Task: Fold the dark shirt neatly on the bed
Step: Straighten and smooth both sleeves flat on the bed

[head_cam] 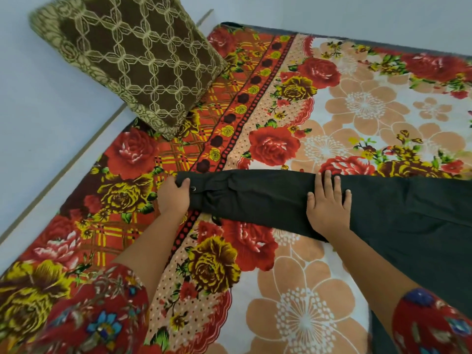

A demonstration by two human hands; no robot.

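Tbh this looked early on. The dark shirt (268, 198) lay on the bed (332, 290), body off at the right edge of view w/ one long sleeve stretched out to the left. Left hand (175, 196) had its fingers curled round the cuff end, right by a small snap (193, 188). Right hand (328, 208) lay flat on the sleeve closer to the body, fingers straight & spread, pressing down. Sleeve looked smoothed imo but wasn't folded in yet, and all the body folds were left to do. No brand, label or writing readable anywhere, incl. the patterned pillow (132, 62).
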